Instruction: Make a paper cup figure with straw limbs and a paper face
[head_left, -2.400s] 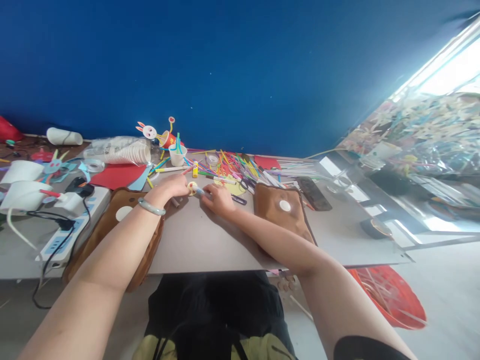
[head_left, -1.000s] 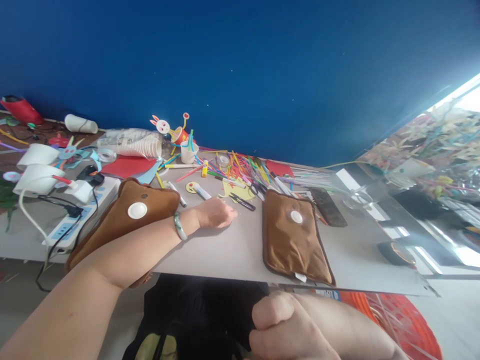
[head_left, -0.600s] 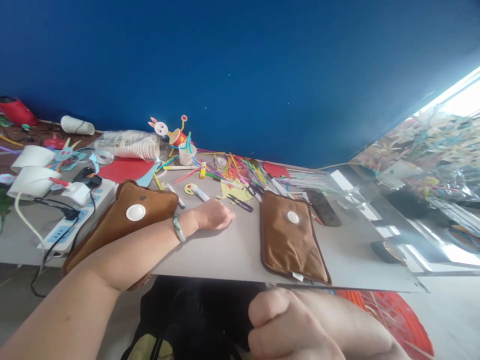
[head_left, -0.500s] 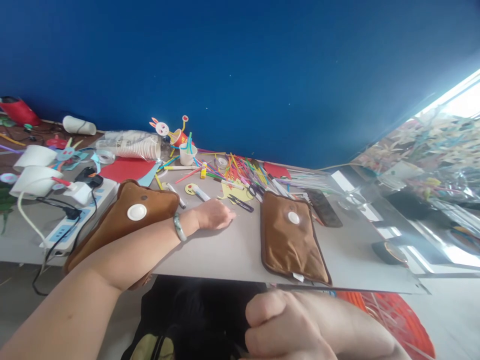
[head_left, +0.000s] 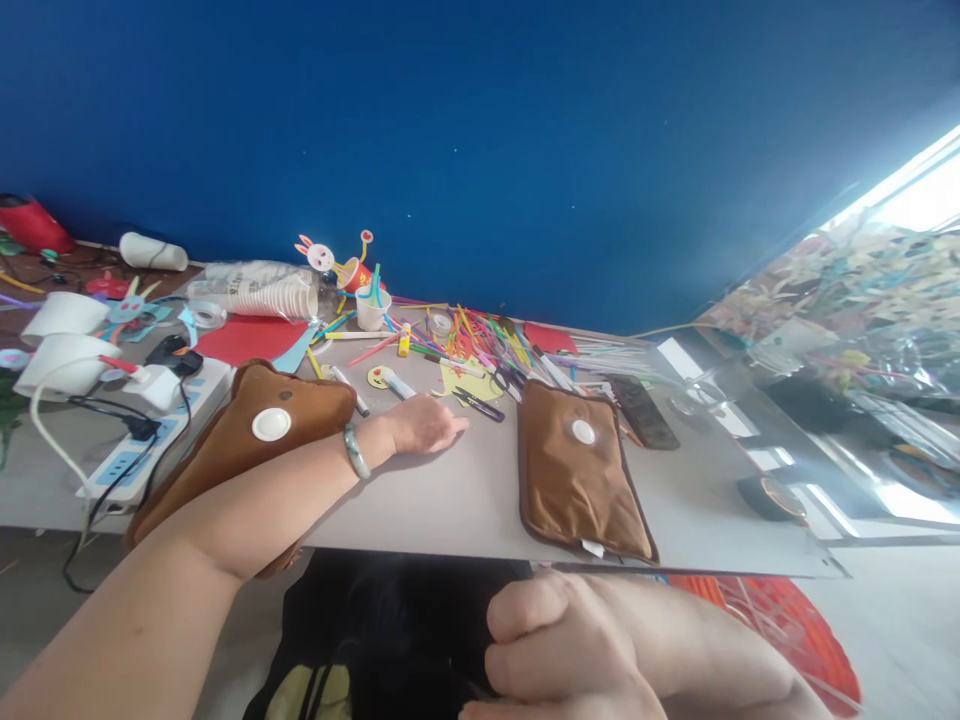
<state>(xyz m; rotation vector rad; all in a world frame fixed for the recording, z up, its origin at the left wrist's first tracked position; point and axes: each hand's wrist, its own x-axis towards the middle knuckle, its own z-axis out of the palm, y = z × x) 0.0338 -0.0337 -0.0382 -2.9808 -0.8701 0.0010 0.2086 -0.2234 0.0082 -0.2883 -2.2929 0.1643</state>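
My left hand (head_left: 430, 424) rests on the grey table (head_left: 450, 500) with its fingers curled closed, and nothing shows in it. A jade-coloured bangle (head_left: 356, 452) circles that wrist. Under and beside the left forearm lies a brown hot-water bag (head_left: 315, 402) with a round white cap. My right hand (head_left: 574, 650) is a loose fist in front of my body, below the table edge, with nothing visible in it. A second brown hot-water bag (head_left: 577, 490) lies flat on the table beyond the right hand. Just past my left fingertips are scissors (head_left: 480, 404) and a white marker (head_left: 397, 383).
A white power strip (head_left: 161, 430) with plugs and cables lies at left. Behind are bagged paper cups (head_left: 262, 292), red paper (head_left: 255, 340), a rabbit-face cup craft (head_left: 321, 257) and scattered pipe cleaners (head_left: 487, 335). A dark phone-like slab (head_left: 641, 412) and tape roll (head_left: 772, 498) lie at right.
The whole view has shifted slightly, so things sit a little further left. Both hands keep nearly the same pose and place; nothing has been picked up or let go.
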